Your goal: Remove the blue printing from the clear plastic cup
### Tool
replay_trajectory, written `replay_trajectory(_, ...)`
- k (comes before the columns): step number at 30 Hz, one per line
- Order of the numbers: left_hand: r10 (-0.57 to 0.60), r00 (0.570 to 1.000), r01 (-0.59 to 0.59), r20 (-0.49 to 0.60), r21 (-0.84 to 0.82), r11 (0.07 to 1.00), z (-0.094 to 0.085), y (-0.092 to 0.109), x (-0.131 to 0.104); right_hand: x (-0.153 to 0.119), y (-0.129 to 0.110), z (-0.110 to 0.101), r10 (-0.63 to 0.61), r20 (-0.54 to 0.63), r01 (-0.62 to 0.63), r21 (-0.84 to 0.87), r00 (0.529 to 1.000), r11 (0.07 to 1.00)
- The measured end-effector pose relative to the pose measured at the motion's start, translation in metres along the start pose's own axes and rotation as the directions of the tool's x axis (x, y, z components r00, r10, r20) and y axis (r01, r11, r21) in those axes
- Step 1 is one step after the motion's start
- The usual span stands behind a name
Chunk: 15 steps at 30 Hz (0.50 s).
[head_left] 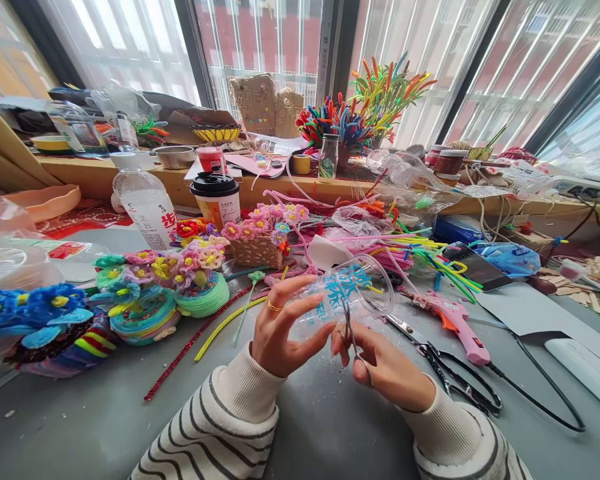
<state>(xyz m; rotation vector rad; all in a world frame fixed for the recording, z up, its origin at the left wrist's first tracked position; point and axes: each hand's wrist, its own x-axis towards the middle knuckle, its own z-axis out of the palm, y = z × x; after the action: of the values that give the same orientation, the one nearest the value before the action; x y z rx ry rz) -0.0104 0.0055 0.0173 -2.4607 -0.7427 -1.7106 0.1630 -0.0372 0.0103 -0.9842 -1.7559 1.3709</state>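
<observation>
- Fingers of our left hand (283, 327) are curled around the clear plastic cup (363, 275), and that's a light, spread grip, a ring showing on one of them!
- Over to our right hand (385, 367): its fingers are closed on the handles of the small metal scissors (349, 328), blades pointing up across the blue lettering.
- And where's that cup? Right in front of us, held above the grey desk (330, 427), tilted on its side, its open rim facing right.
- We'd call this step the cutting of the cup, though whether the blades have bitten into the plastic, we can't tell from here.
- What does the next move call for? A steady left hold, we judge, with the cup turned a little at a time and our fingertips clear of the blades; thin plastic like that could buckle under a squeeze.
- Just to the right lie the black-handled scissors (427, 350) and the pink glue gun (457, 323), both out of our hands.
- On the left, a yellow pipe cleaner (225, 327) rests beside the red tinsel stem (195, 345), near the mint-green flower pot (205, 298).
</observation>
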Motion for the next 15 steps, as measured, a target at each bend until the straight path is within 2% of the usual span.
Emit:
replay_trajectory(4,0.012,1.000,-0.012,0.015,-0.027,1.000,0.0022,0.0000,-0.0012,-0.0014,0.0022,-0.0016,0.005,0.008,-0.005,-0.018,1.000,1.000)
replay_trajectory(15,-0.020,1.000,0.020,-0.018,0.011,1.000,0.0012,-0.0008,-0.0014,0.0031,0.0030,0.0079,-0.044,-0.142,0.055,0.078,0.989,0.995)
